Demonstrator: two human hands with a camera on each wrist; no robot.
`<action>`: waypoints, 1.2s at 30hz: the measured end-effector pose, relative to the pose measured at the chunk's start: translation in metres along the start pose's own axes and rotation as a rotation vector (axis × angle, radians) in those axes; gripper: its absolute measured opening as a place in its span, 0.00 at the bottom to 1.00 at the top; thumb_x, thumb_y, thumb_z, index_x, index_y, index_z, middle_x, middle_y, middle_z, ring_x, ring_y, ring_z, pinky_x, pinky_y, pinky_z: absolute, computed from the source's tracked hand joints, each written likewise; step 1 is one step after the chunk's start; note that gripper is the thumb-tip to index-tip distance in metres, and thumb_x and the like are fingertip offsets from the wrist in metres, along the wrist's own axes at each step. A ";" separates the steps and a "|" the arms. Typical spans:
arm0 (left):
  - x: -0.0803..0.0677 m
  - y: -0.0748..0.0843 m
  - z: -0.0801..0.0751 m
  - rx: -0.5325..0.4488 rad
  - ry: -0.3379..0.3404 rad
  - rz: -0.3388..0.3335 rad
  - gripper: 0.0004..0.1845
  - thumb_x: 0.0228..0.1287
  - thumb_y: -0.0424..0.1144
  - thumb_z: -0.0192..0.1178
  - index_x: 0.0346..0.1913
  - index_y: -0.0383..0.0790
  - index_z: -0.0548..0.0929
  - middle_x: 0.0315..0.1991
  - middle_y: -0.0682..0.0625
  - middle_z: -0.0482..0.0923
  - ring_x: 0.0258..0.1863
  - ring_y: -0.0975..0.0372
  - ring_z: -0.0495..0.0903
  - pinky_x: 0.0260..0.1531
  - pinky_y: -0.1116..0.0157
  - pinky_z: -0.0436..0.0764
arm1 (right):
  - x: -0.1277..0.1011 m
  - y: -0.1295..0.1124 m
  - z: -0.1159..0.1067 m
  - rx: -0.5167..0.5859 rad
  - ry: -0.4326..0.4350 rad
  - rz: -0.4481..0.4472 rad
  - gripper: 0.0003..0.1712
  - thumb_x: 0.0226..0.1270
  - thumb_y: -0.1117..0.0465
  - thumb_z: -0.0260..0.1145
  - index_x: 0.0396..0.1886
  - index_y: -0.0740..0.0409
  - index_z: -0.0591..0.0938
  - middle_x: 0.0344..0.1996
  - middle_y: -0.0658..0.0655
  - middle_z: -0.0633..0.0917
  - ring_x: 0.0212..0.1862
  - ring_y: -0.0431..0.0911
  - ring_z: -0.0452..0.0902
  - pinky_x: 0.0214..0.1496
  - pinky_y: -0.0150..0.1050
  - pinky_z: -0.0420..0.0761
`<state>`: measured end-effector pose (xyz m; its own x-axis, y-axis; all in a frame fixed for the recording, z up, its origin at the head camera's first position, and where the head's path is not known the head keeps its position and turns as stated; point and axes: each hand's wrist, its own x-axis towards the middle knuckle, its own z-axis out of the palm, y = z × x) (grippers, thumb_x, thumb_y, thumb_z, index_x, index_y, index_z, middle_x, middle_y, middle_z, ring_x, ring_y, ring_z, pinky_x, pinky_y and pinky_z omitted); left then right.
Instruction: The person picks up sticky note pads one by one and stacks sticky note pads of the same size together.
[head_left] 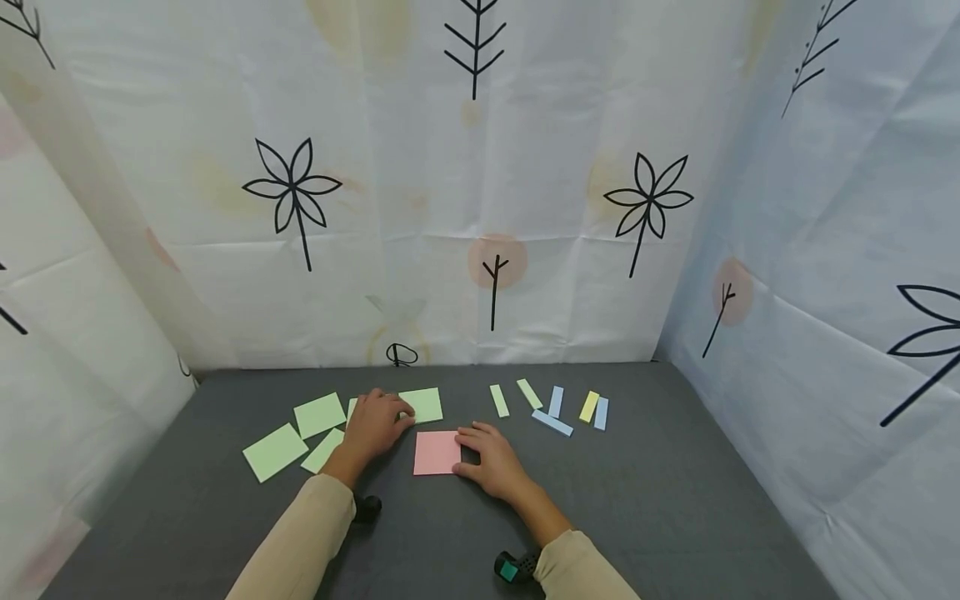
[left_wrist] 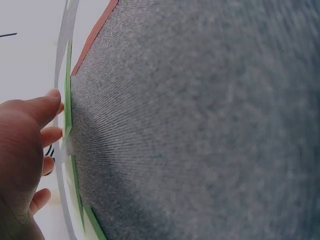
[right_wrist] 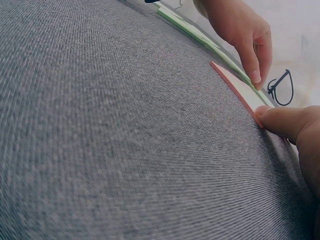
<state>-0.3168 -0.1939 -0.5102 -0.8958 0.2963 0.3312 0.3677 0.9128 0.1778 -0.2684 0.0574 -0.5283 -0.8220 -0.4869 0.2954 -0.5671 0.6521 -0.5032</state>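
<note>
Now the right hand [head_left: 497, 463] lies flat, fingers relaxed, on the square pink paper pad [head_left: 437, 452], which sits mid-table on the grey woven cloth [head_left: 675, 500]. The left hand [head_left: 372, 425], fingers straight, presses the pale green paper square [head_left: 422, 404] just behind it.

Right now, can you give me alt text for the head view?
The right hand rests on a square pink paper note on grey felt; the left hand touches a green paper note.
</note>
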 end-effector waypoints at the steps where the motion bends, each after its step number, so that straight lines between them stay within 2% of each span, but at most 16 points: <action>1: 0.000 0.000 0.001 -0.001 -0.002 0.008 0.06 0.61 0.44 0.67 0.39 0.50 0.88 0.43 0.51 0.83 0.48 0.50 0.74 0.51 0.44 0.69 | 0.000 0.000 0.000 -0.003 0.003 -0.003 0.28 0.60 0.55 0.72 0.59 0.61 0.80 0.60 0.56 0.79 0.67 0.55 0.65 0.66 0.54 0.65; 5: 0.001 -0.003 0.008 -0.019 -0.024 0.001 0.11 0.62 0.44 0.67 0.46 0.49 0.86 0.54 0.46 0.79 0.58 0.47 0.71 0.56 0.42 0.66 | 0.000 0.002 -0.001 -0.011 0.006 -0.014 0.28 0.60 0.55 0.72 0.59 0.62 0.80 0.60 0.56 0.79 0.67 0.55 0.65 0.66 0.54 0.66; 11: 0.005 -0.012 0.010 -0.087 -0.107 -0.033 0.19 0.63 0.46 0.65 0.55 0.45 0.82 0.65 0.37 0.69 0.67 0.40 0.61 0.62 0.38 0.58 | 0.000 0.000 -0.002 -0.010 0.011 -0.020 0.28 0.61 0.55 0.71 0.59 0.63 0.80 0.60 0.57 0.79 0.67 0.56 0.65 0.66 0.55 0.65; 15: 0.011 -0.013 0.007 -0.143 -0.165 -0.052 0.19 0.63 0.44 0.64 0.56 0.43 0.80 0.67 0.36 0.66 0.69 0.38 0.57 0.64 0.38 0.53 | -0.001 0.000 -0.003 -0.014 0.062 -0.081 0.27 0.63 0.53 0.70 0.57 0.64 0.81 0.58 0.59 0.80 0.65 0.57 0.66 0.64 0.55 0.68; 18: 0.013 -0.010 0.003 -0.141 -0.193 -0.075 0.19 0.63 0.44 0.65 0.55 0.44 0.80 0.65 0.38 0.70 0.68 0.39 0.59 0.65 0.38 0.52 | -0.002 0.001 -0.002 -0.005 0.072 -0.098 0.27 0.63 0.53 0.70 0.57 0.65 0.81 0.58 0.59 0.80 0.65 0.58 0.67 0.63 0.56 0.68; 24: 0.011 -0.003 -0.003 -0.021 -0.194 -0.070 0.19 0.62 0.50 0.65 0.54 0.49 0.83 0.57 0.45 0.77 0.62 0.43 0.66 0.63 0.39 0.54 | 0.000 0.002 0.001 0.001 0.008 -0.012 0.28 0.61 0.55 0.72 0.59 0.62 0.80 0.60 0.57 0.79 0.67 0.56 0.65 0.66 0.55 0.65; 27: 0.008 0.001 -0.005 0.069 -0.174 -0.042 0.18 0.63 0.49 0.64 0.55 0.51 0.84 0.52 0.44 0.78 0.58 0.44 0.69 0.61 0.39 0.58 | -0.001 0.002 0.001 0.003 0.018 -0.030 0.28 0.60 0.55 0.72 0.59 0.63 0.80 0.59 0.58 0.79 0.67 0.56 0.65 0.66 0.55 0.66; 31: 0.004 0.004 -0.003 0.174 -0.144 -0.004 0.17 0.64 0.46 0.64 0.54 0.51 0.85 0.48 0.44 0.78 0.53 0.47 0.70 0.57 0.41 0.64 | -0.004 0.002 0.000 -0.004 0.065 -0.101 0.27 0.63 0.53 0.70 0.58 0.65 0.80 0.58 0.59 0.80 0.65 0.57 0.67 0.64 0.55 0.68; 33: 0.002 0.005 -0.002 0.194 -0.133 0.002 0.16 0.64 0.46 0.64 0.54 0.51 0.85 0.47 0.44 0.78 0.52 0.48 0.70 0.56 0.43 0.65 | -0.005 0.002 0.000 -0.008 0.071 -0.107 0.27 0.64 0.53 0.69 0.58 0.65 0.80 0.58 0.59 0.80 0.65 0.57 0.67 0.63 0.55 0.68; 36: -0.001 0.007 -0.002 0.186 -0.101 0.011 0.14 0.63 0.45 0.65 0.51 0.49 0.87 0.45 0.45 0.78 0.49 0.49 0.71 0.54 0.44 0.67 | -0.002 0.002 0.001 0.001 0.049 -0.069 0.27 0.62 0.54 0.70 0.58 0.65 0.80 0.58 0.59 0.80 0.66 0.57 0.66 0.64 0.56 0.66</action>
<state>-0.3131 -0.1882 -0.5069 -0.9159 0.3244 0.2364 0.3334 0.9428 -0.0023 -0.2673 0.0591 -0.5308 -0.7826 -0.5016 0.3686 -0.6223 0.6176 -0.4809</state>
